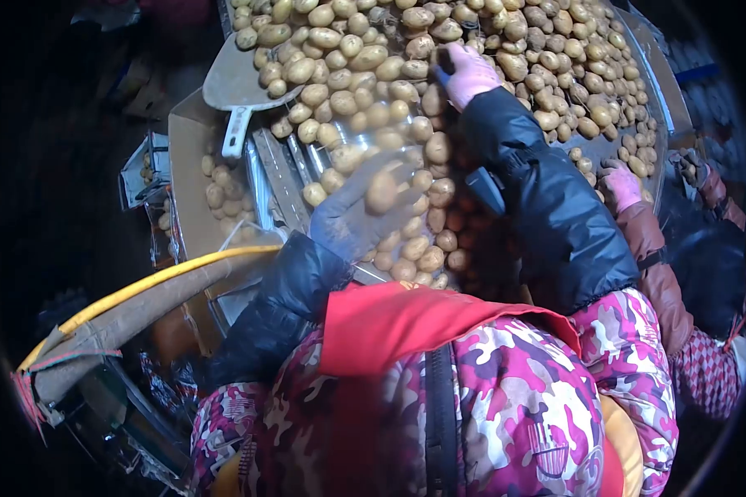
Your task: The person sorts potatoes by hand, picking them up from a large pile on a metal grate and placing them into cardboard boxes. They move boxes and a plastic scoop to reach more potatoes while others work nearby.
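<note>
My left hand (pixel 352 217), in a grey glove and smeared by motion, is low over the near potatoes. A potato (pixel 381 192) lies against its fingers and seems held there. Farther out, my right hand (pixel 471 76) wears a pink glove and reaches into the heap of potatoes (pixel 373 56). Its fingers curl down by a dark spot among the potatoes, and whatever they grip is hidden. Around both hands lie loose potatoes, pale on the left and browner, more soiled ones (pixel 547 66) on the right.
A whitish scoop (pixel 239 89) rests at the heap's left edge, its handle toward me. Beside it stands a cardboard box (pixel 192 149) with potatoes inside. A yellow-rimmed sack (pixel 162 282) spans the lower left. At right, another person's pink-gloved hand (pixel 622 184) touches the table edge.
</note>
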Demonstrator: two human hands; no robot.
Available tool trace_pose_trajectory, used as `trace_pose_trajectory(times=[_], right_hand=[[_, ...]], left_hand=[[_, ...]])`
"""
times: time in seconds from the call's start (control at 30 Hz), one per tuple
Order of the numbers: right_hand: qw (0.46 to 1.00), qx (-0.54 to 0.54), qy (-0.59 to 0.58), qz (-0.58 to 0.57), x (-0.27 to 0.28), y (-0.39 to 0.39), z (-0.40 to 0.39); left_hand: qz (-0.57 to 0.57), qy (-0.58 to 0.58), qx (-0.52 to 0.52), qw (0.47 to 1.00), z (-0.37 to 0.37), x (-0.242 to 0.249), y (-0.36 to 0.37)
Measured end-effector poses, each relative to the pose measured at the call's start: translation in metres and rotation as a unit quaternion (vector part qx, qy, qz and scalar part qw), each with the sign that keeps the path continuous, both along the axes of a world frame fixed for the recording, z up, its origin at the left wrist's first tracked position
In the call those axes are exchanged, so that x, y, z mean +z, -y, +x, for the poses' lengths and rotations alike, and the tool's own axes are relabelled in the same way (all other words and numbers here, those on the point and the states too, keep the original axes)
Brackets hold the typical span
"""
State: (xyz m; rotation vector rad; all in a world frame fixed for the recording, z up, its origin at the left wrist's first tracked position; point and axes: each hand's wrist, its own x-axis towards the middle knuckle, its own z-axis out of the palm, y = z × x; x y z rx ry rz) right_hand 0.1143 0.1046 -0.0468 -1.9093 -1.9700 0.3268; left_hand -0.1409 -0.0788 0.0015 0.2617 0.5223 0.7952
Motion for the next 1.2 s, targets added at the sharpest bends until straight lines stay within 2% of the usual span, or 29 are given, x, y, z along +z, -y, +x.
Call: trace_pose_trajectory(times=[0.07,0.1,0.13,0.17,0.2,0.23,0.27,0.3,0.33,0.37,0.4,0.43,0.47,0.57,0.6,0.67,0.7,0.77,0.8,0.87,0.93,0.97,1.0,1.03,1.1,1.17,1.2], right_hand=[[0.999,0.002,-0.044,-0.028,0.006,0.008,0.014],[0.995,-0.023,-0.088,-0.041,0.01,0.021,0.022],[0.996,-0.017,-0.091,-0.011,-0.001,0.028,0.032],[0.983,-0.034,-0.176,-0.038,0.0,0.041,0.039],[0.975,-0.03,-0.21,-0.072,0.001,0.057,0.05],[0.991,-0.026,-0.127,-0.013,-0.016,0.068,0.063],[0.992,0.014,-0.12,0.034,-0.033,0.078,0.077],[0.991,-0.041,-0.123,-0.044,-0.033,0.096,0.082],[0.948,-0.088,-0.281,-0.119,0.003,0.124,0.069],[0.922,-0.087,-0.353,-0.129,-0.025,0.132,0.092],[0.951,-0.039,-0.305,-0.033,-0.037,0.147,0.103],[0.938,-0.027,-0.347,-0.009,-0.046,0.163,0.11],[0.913,-0.041,-0.405,-0.038,-0.054,0.181,0.116],[0.914,-0.037,-0.396,-0.076,-0.049,0.222,0.111],[0.925,-0.04,-0.371,-0.072,-0.045,0.231,0.104],[0.889,-0.037,-0.426,-0.166,-0.027,0.246,0.091],[0.87,-0.056,-0.452,-0.187,-0.03,0.252,0.088],[0.873,-0.068,-0.444,-0.188,-0.007,0.263,0.065],[0.865,-0.082,-0.452,-0.202,-0.005,0.262,0.06],[0.859,-0.058,-0.454,-0.229,0.007,0.266,0.056],[0.87,-0.057,-0.43,-0.233,0.006,0.27,0.059],[0.875,-0.057,-0.421,-0.232,-0.002,0.269,0.065],[0.881,-0.072,-0.409,-0.227,-0.005,0.274,0.073],[0.881,-0.082,-0.41,-0.222,-0.007,0.281,0.076],[0.879,-0.114,-0.409,-0.219,0.011,0.293,0.078],[0.88,-0.15,-0.395,-0.215,0.02,0.311,0.081],[0.885,-0.169,-0.379,-0.21,0.015,0.325,0.088]], left_hand=[[0.015,-0.068,0.005,0.998,-0.004,-0.001,0.006],[-0.078,-0.009,0.027,0.997,-0.008,0.014,0.012],[-0.065,-0.026,0.014,0.997,-0.008,0.016,0.014],[-0.053,-0.045,0.004,0.998,-0.01,0.018,0.017],[-0.04,-0.065,-0.003,0.997,-0.013,0.021,0.02],[-0.026,-0.078,-0.003,0.997,-0.016,0.021,0.024],[0.025,-0.121,-0.001,0.992,-0.023,0.022,0.034],[0.072,-0.172,0.01,0.982,-0.034,0.021,0.046],[0.028,-0.154,0.031,0.987,-0.043,0.011,0.056],[-0.015,-0.132,0.054,0.99,-0.054,-0.008,0.067],[0.005,-0.165,0.045,0.985,-0.072,-0.016,0.083],[0.024,-0.197,0.036,0.979,-0.089,-0.025,0.098],[0.041,-0.278,0.026,0.959,-0.107,-0.012,0.117],[-0.017,-0.336,0.164,0.927,-0.144,-0.032,0.165],[-0.075,-0.322,0.222,0.917,-0.153,-0.034,0.177],[-0.099,-0.219,0.306,0.921,-0.179,-0.049,0.197],[-0.142,-0.203,0.339,0.908,-0.19,-0.052,0.202],[-0.227,-0.168,0.397,0.873,-0.207,-0.043,0.204],[-0.225,-0.148,0.426,0.864,-0.215,-0.05,0.2],[-0.196,-0.191,0.479,0.834,-0.237,-0.059,0.213],[-0.058,-0.224,0.499,0.835,-0.281,-0.078,0.228],[0.071,-0.437,0.459,0.771,-0.314,-0.092,0.239],[0.156,-0.633,0.426,0.627,-0.348,-0.107,0.249],[0.082,-0.553,0.451,0.696,-0.356,-0.093,0.243],[-0.122,-0.374,0.495,0.775,-0.369,-0.079,0.234],[-0.203,-0.26,0.453,0.828,-0.329,-0.072,0.204],[-0.165,-0.226,0.415,0.866,-0.285,-0.061,0.19]])
